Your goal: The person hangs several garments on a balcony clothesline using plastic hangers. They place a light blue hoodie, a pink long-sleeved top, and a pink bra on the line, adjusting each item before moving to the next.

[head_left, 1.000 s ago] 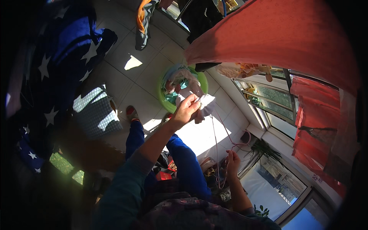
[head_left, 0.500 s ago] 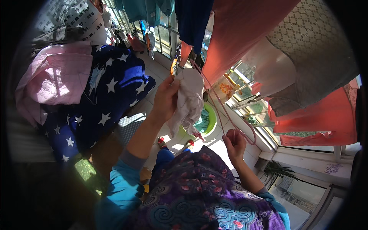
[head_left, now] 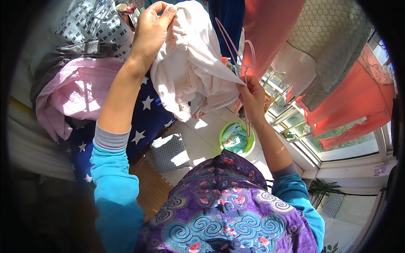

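Observation:
Raised high in front of me, my left hand point(head_left: 152, 31) is closed on the gathered edge of a white garment point(head_left: 190, 55). The cloth hangs spread out between my two hands, sunlit and wrinkled. My right hand point(head_left: 253, 100) pinches its right corner and also grips a thin pink clothes hanger point(head_left: 254, 55). The hanger's loops rise above that hand, and a length of it shows below. How the fingers share cloth and hanger is partly hidden.
Coral clothes point(head_left: 272, 29) and a grey patterned cloth point(head_left: 337, 55) hang at the right by the windows. A green basin point(head_left: 221, 137) with teal laundry stands on the tiles. A checked cushion point(head_left: 162, 156) lies near a star-patterned navy cover point(head_left: 137, 137) and a pink quilted cloth point(head_left: 82, 86).
My left hand has lifted the white garment up and leftward, opening it out. My right hand has risen with the hanger and now grips the garment's corner too.

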`<state>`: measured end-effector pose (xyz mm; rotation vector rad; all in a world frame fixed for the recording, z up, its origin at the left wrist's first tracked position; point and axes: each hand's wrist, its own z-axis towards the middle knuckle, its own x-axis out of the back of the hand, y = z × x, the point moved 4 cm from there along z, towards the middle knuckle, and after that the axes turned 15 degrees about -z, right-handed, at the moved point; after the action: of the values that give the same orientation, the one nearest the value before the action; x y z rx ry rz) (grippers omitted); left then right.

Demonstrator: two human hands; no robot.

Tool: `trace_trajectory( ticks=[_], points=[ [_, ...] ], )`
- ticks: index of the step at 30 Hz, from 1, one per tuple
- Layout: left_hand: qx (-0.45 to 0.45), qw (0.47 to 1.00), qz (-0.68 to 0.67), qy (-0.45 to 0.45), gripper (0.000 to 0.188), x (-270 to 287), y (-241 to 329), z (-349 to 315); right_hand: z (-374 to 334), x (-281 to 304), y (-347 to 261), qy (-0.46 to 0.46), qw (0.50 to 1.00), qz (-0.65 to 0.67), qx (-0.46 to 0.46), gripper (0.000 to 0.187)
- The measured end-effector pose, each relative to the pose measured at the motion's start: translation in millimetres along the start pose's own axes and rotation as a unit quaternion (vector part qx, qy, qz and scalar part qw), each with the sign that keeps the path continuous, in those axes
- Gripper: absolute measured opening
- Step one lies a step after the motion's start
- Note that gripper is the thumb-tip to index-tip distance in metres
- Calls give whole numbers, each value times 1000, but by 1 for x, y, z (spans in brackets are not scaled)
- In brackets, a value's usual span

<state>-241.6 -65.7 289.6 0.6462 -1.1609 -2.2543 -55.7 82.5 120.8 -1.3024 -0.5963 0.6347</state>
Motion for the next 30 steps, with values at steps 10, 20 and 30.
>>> trace_trajectory(
  ticks=[10,20,30],
  points=[
    [-37,700,656,-278,56,100,25,-37,68,40,-105,82,993,-7,86,12],
    [163,870,462,47,22,203,43,-58,54,75,-115,139,988,-9,70,10],
    [329,879,-344,-9,28,145,10,-72,27,89,-75,89,992,-94,10,15]
  ],
)
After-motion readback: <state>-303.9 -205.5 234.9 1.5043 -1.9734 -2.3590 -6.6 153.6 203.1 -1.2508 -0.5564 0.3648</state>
